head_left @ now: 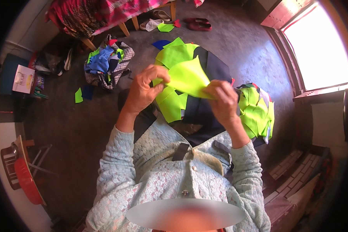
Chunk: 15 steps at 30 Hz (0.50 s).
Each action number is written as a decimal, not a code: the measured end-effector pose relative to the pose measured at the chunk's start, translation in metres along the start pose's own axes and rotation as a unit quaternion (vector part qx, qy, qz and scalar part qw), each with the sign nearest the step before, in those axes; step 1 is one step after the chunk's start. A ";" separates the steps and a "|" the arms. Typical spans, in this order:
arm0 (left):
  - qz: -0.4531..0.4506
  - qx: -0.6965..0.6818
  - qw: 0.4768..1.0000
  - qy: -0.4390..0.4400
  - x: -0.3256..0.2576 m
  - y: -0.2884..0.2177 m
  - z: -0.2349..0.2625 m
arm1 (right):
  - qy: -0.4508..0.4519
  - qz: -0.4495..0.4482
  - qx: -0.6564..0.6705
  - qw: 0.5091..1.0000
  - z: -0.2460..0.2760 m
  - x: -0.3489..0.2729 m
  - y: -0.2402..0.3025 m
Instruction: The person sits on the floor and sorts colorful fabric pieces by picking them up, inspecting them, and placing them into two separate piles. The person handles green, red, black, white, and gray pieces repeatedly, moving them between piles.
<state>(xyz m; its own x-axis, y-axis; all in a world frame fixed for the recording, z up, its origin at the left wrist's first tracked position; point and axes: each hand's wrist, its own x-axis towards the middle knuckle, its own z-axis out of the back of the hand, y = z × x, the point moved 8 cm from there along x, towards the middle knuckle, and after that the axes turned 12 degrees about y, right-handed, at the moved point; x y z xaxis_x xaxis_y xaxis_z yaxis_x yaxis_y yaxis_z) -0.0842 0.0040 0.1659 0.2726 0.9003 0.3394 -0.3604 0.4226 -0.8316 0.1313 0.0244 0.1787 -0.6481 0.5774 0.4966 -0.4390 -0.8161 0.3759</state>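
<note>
A bright yellow-green fabric piece (187,75) is stretched between my two hands above my lap. My left hand (145,87) pinches its left edge between thumb and fingers. At its lower right corner my right hand (223,101) has its fingers closed on the cloth. Beneath it, more yellow-green pieces (172,104) lie over dark navy cloth (216,67). To the right of my right hand sits a bulging heap of yellow-green fabric pieces (256,112).
A checked bag (123,52) full of blue and green scraps stands at the far left. Small green (78,95) and blue scraps lie on the floor. Shoes (198,24) rest near the bed (100,17). A red basin (27,181) is at left, a bright window (321,50) at right.
</note>
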 end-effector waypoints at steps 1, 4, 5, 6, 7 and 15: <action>0.013 0.026 1.000 0.005 -0.010 0.014 -0.004 | 0.032 0.005 0.004 0.999 -0.019 -0.008 -0.003; 0.092 0.130 0.987 0.026 -0.043 0.056 -0.019 | 0.121 0.004 0.044 0.992 -0.069 -0.037 -0.006; 0.098 0.155 0.983 0.033 -0.052 0.064 -0.021 | 0.144 0.008 0.064 0.988 -0.080 -0.044 -0.003; 0.102 0.178 0.978 0.042 -0.058 0.068 -0.024 | 0.151 0.012 0.076 0.986 -0.090 -0.050 -0.002; 0.107 0.203 0.972 0.049 -0.063 0.071 -0.026 | 0.157 0.018 0.087 0.984 -0.099 -0.055 0.000; 0.128 0.294 0.945 0.058 -0.073 0.075 -0.024 | 0.155 0.003 0.086 0.984 -0.112 -0.060 0.012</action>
<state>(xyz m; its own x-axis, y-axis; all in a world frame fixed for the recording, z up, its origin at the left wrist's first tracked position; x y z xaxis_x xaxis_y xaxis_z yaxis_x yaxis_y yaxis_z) -0.1096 -0.0327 0.0685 0.1926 0.9780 0.0806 -0.8519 0.2074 -0.4808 0.0948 -0.0226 0.0656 -0.8206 0.5151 0.2477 -0.3398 -0.7881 0.5132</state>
